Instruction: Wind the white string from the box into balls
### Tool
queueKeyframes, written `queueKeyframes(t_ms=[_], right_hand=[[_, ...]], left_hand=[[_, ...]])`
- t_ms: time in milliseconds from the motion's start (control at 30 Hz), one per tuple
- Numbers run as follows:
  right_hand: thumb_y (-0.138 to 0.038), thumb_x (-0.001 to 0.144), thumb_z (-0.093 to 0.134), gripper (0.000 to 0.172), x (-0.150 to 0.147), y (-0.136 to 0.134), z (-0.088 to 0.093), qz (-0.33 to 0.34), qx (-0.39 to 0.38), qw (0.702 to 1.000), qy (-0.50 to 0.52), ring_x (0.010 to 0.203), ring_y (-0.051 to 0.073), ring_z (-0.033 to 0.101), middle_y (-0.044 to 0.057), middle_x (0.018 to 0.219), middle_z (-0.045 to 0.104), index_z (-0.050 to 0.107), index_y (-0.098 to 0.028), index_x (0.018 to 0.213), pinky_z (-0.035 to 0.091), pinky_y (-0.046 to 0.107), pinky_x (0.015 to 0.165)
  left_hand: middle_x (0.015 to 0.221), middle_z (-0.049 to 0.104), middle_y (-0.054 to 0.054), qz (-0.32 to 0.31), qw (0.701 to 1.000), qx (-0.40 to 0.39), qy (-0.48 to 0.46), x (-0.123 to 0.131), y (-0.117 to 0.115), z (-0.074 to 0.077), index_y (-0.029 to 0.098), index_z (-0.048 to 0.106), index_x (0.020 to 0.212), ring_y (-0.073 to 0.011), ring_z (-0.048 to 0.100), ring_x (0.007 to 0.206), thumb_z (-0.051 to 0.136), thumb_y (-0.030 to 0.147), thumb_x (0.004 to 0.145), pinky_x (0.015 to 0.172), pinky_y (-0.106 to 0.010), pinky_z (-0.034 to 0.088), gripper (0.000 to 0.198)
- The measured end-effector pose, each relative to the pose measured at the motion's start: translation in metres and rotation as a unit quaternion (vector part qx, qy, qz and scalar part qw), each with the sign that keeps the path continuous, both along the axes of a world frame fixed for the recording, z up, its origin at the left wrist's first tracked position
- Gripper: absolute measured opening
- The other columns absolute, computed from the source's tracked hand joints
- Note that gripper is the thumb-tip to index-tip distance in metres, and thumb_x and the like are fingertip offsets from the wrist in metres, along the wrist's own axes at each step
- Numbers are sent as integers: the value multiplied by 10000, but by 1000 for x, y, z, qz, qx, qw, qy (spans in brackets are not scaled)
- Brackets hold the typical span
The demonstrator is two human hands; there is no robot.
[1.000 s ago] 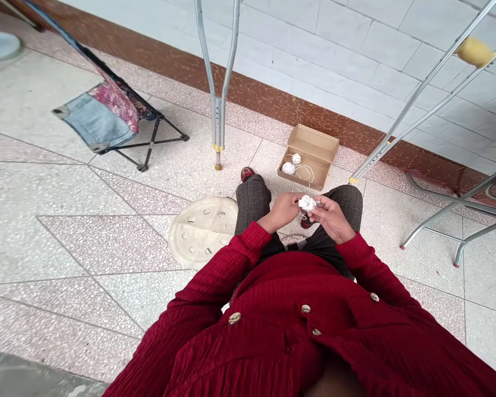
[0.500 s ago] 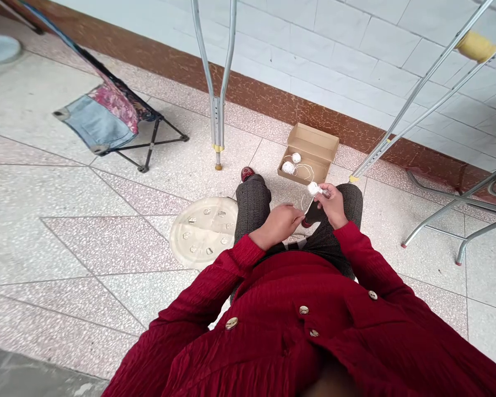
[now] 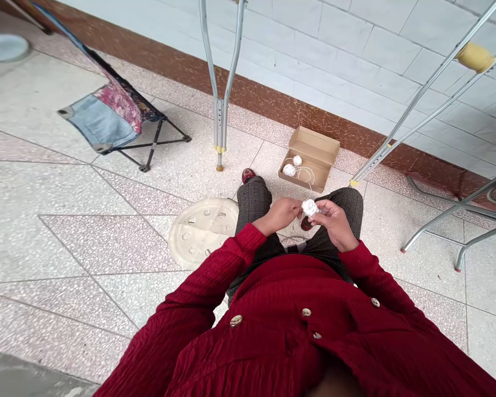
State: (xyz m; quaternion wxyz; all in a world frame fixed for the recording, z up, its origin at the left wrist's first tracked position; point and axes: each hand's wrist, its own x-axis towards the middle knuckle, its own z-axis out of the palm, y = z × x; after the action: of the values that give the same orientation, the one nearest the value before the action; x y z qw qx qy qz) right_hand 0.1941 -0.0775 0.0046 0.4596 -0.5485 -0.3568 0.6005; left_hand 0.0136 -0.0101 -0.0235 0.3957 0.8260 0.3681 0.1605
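Observation:
Between my knees, my right hand [image 3: 334, 221] is closed around a small white rosette-like bundle of yarn [image 3: 310, 208], with thumb and fingers gripping its right side. My left hand [image 3: 281, 214] is closed in a pinch at the bundle's left edge; what lies between its fingertips is too small to see clearly, but it appears to be the yarn. An opened cardboard box [image 3: 328, 150] lies on the floor just beyond my hands. Two white balls of yarn [image 3: 289, 170] sit inside it, and a loose strand loops from there toward the bundle.
A crutch [image 3: 220, 124] stands left of the box, another crutch [image 3: 413, 110] leans at the right. A folding stool [image 3: 111, 124] is at the left, a metal-legged chair [image 3: 458, 207] at the right. A round cream cover [image 3: 190, 231] lies beside my left leg.
My left hand has come up from the strand to the bundle's edge. My right hand has lowered the bundle slightly and turned it, so its rosette face shows upward.

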Motion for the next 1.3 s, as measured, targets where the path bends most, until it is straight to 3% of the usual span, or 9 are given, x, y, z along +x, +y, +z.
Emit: queueKeyframes(t_ms=[200,333,467,633,800,933,1067,1167,1300], right_hand=[[-344,643,774,288,23,39,-29,-107,76,979,-157,654,135,584,3,805,656,615,-202,838,484,273,600],[-284,673,742,172,19,24,-43,53,80,964,-248,697,144,573,-5,762,647,648,-196,787,475,280,680],[-284,643,827,261,6,-7,-25,179,48,980,-74,692,138,595,-16,784,659,649,-201,815,486,262,642],[-325,653,852,331,15,-1,-1,5,27,999,38,645,145,633,2,787,693,651,-208,889,503,266,579],[-309,661,782,247,34,28,-19,-124,103,971,-174,669,146,603,5,800,676,642,-206,837,498,280,618],[-243,685,748,122,29,15,-35,72,97,957,-264,698,150,587,10,761,671,676,-193,770,478,286,668],[-268,663,825,237,12,-12,-18,225,32,973,-45,624,125,576,-12,734,661,676,-192,830,466,254,571],[-298,663,851,288,9,-10,3,114,28,991,62,625,135,617,-4,760,690,661,-203,857,457,239,520],[-324,650,838,307,19,19,3,-74,69,995,13,637,141,630,0,776,691,649,-208,863,464,247,539]], left_hand=[[692,683,-6,-40,999,-12,-12,2,-36,1,182,691,703,-144,620,695,522,249,960,718,-239,451,315],[806,728,-38,-25,994,109,5,-9,-22,17,190,715,802,-177,663,809,518,238,973,1017,-356,447,265],[803,724,-39,-10,992,122,-4,-14,-5,25,180,693,767,-183,658,822,517,248,977,1047,-385,427,282],[690,670,-2,21,996,-66,-49,-1,-20,18,154,654,685,-131,595,683,470,297,993,691,-230,428,385],[662,654,-6,-57,998,-36,7,9,-43,12,169,669,676,-131,578,675,525,287,957,697,-225,415,337],[708,685,-16,-17,998,60,-14,-2,-30,17,189,700,750,-154,607,736,508,300,984,898,-294,463,322],[740,701,-18,0,995,93,-40,-14,-12,19,179,697,766,-162,621,754,508,277,988,989,-354,443,307],[742,691,-22,9,998,41,-53,-10,-15,16,164,685,730,-152,622,741,483,275,998,805,-276,468,353],[703,678,-13,-8,999,11,-41,5,-32,13,161,670,688,-140,622,725,496,268,995,731,-238,451,368]])
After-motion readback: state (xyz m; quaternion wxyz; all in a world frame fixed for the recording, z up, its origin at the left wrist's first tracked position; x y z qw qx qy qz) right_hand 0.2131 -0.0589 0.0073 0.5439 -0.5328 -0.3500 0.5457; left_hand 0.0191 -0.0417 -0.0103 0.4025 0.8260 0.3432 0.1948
